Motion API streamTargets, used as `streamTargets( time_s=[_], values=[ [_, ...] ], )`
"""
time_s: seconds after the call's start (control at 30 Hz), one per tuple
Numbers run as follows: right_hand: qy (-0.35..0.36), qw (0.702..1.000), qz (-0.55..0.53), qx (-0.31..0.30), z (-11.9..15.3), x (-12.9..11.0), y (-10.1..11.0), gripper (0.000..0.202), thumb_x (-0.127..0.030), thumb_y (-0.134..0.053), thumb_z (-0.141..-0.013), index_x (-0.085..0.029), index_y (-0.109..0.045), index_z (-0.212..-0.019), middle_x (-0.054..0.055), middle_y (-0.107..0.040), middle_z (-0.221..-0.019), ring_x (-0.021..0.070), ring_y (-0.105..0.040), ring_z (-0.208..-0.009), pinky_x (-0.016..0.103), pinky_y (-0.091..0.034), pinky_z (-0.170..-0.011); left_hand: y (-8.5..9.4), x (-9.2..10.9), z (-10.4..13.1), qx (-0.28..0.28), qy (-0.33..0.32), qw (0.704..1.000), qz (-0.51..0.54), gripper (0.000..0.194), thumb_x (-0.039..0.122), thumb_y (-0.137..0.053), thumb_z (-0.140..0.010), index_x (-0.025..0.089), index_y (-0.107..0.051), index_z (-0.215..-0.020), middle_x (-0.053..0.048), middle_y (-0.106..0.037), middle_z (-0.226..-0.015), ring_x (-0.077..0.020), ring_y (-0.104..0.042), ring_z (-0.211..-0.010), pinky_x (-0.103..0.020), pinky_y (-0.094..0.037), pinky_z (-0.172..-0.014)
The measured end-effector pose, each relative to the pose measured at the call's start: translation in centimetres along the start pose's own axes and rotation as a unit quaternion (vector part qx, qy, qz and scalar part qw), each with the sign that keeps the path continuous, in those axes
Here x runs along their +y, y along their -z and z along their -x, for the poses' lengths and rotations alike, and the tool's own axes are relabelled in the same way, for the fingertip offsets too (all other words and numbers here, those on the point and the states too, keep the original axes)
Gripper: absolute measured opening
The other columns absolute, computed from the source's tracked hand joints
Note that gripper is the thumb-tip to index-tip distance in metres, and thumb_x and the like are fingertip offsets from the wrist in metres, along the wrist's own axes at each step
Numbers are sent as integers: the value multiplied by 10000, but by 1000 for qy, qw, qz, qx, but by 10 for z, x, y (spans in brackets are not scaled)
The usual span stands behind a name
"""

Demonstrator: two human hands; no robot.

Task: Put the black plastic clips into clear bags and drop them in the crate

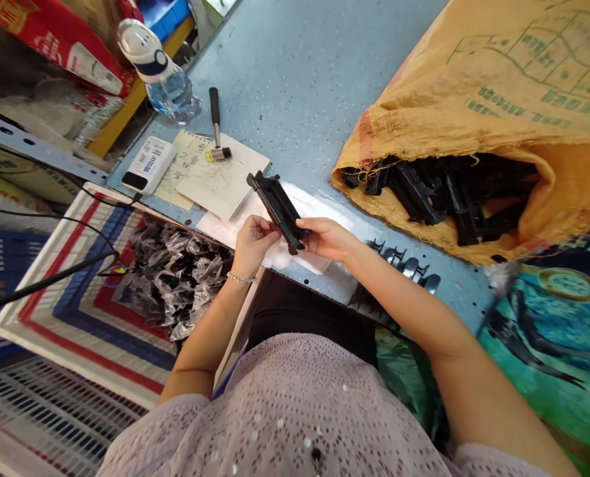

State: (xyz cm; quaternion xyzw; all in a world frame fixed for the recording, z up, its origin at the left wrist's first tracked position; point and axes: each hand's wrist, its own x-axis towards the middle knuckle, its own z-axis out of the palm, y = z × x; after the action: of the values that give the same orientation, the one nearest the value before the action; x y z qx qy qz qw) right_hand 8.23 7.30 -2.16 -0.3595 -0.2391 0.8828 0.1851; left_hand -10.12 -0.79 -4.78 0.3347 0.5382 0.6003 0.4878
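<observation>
A long black plastic part (281, 211) with a channel along its length and small lugs at its ends is held tilted above the near edge of the table. My right hand (327, 238) grips its lower right side between thumb and fingers. On the left side, my left hand (257, 237) is closed with fingertips against the part's lower edge; some of its fingers are hidden. White plastic bags (225, 224) lie under the part. To the right, an orange woven sack (374, 132) lies with its mouth open, showing many similar black parts (416, 192) inside.
A hammer (215, 109) rests on a cardboard sheet (235, 175), beside a white box (149, 164) and a water bottle (168, 86). Several black clip-like pieces (394, 255) line the table's near edge. A striped basket (76, 278) at left holds wrapped black items (180, 271).
</observation>
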Motion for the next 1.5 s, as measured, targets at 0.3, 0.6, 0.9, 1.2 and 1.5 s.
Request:
streamTargets(
  time_s=[0.3, 0.6, 0.9, 1.2, 1.5],
  values=[
    [49, 993, 74, 76, -1, 0, 14, 235, -260, -878, -708, -138, -745, -859, 42, -723, -817, 137, -630, -683, 255, -550, -601, 43, 24, 8, -6, -211, 849, -484, 306, 98, -447, -932, 202, -734, -944, -95, -763, -1029, -246, -670, -1030, -437, -530, -972],
    [63, 897, 436, 33, 32, -8, 9, 136, -317, -716, -836, -183, -709, -862, -10, -657, -730, 139, -598, -634, 289, -472, -624, 52, 21, -2, 3, -204, 868, -454, 600, 115, -552, -899, 218, -533, -1490, -158, -579, -1473, -174, -712, -961, -327, -616, -862],
    [-3, 994, 27, 110, 15, 9, -10, 173, -191, -724, -811, -187, -599, -931, -30, -657, -700, 89, -597, -561, 177, -511, -488, 10, 22, 46, -179, -354, 798, -454, 812, -2, -387, -939, 266, -168, -1673, -126, -380, -1660, -248, -434, -1513, -416, -465, -1222],
    [45, 995, 78, -38, 48, 31, -20, 255, -293, -790, -833, -209, -740, -1068, 57, -769, -1088, 161, -726, -1006, 306, -610, -932, 6, 36, 59, -171, -259, 869, -385, 513, 239, -713, -901, 299, -635, -1404, -113, -684, -1351, -268, -699, -1186, -447, -618, -1026],
    [107, 783, 604, 103, 135, -40, 60, 308, -328, -544, -979, -226, -739, -1195, 88, -777, -1060, 232, -738, -905, 393, -603, -836, 180, 116, 112, -64, 83, 852, -513, 233, 572, -764, -722, 521, -786, -948, 121, -780, -1093, -320, -720, -1073, -538, -572, -1014]
  ],
)
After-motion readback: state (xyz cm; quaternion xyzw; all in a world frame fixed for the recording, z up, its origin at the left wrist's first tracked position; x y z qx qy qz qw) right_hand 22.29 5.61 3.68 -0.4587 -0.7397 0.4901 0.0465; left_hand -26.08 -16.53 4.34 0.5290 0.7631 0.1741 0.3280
